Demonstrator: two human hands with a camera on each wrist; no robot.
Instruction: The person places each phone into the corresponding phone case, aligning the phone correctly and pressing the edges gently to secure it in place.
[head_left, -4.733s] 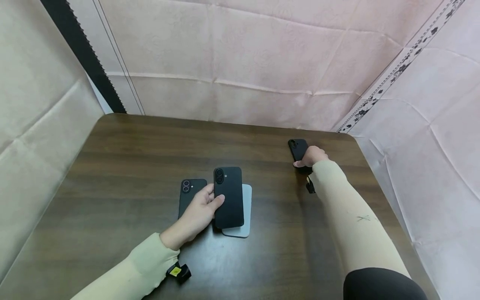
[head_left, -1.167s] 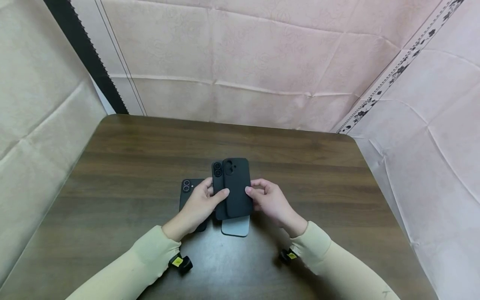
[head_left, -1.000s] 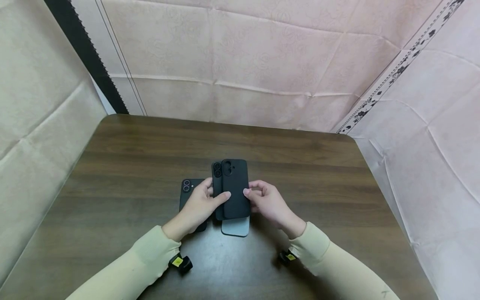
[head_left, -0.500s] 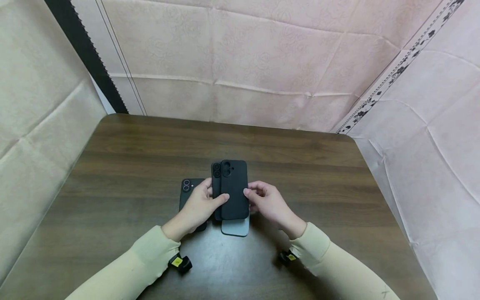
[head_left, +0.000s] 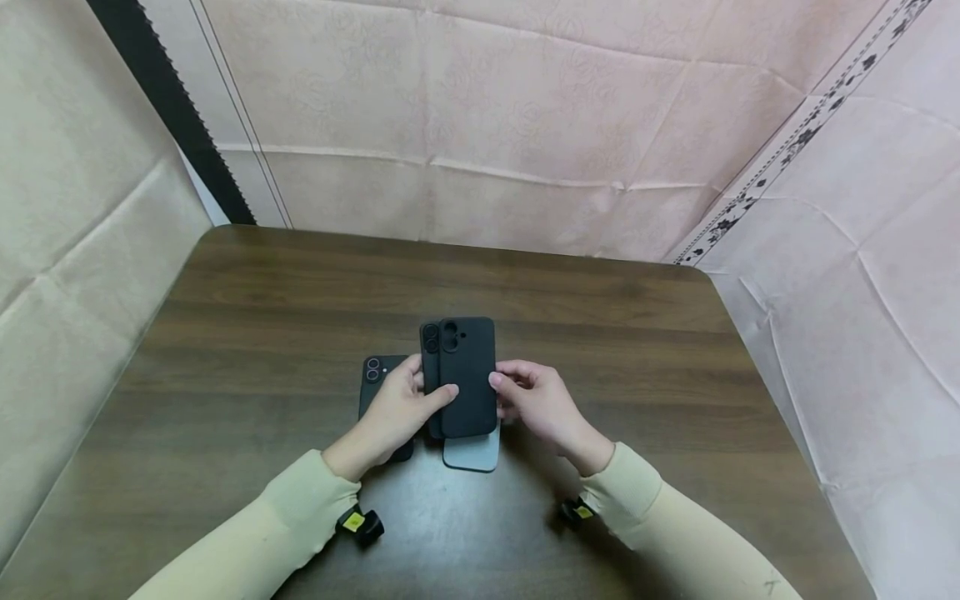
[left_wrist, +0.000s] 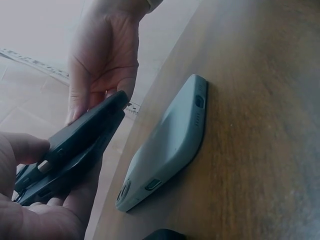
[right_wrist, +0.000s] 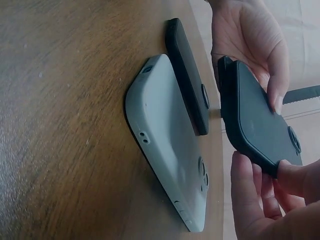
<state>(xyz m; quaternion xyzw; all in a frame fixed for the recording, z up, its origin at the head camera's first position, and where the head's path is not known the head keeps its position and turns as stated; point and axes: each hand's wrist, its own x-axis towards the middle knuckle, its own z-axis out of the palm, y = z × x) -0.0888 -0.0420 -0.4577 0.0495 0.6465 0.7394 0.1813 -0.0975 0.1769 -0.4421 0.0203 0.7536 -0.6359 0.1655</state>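
Above the table, my left hand (head_left: pixel 397 408) grips a dark phone (head_left: pixel 430 367), its thumb lying over a black phone case (head_left: pixel 468 383) stacked on top. My right hand (head_left: pixel 543 408) pinches the right edge of that case between thumb and fingers. Case and phone overlap but are offset sideways; the left wrist view shows a narrow gap between them, the case (left_wrist: pixel 85 132) being uppermost. Most of the phone's back is hidden. Beneath them a pale blue cased phone (head_left: pixel 471 454) lies on the table. Another dark phone (head_left: pixel 371 396) lies left of it, partly covered by my left hand.
The brown wooden table (head_left: pixel 300 283) has rounded far corners. Pale cloth (head_left: pixel 525 125) hangs behind it and at both sides. A black strip (head_left: pixel 180 117) runs down the cloth at the far left.
My right hand has brought the black case from the table's far right corner over the phone in my left hand. Within the last second the case has shifted slightly left across it.
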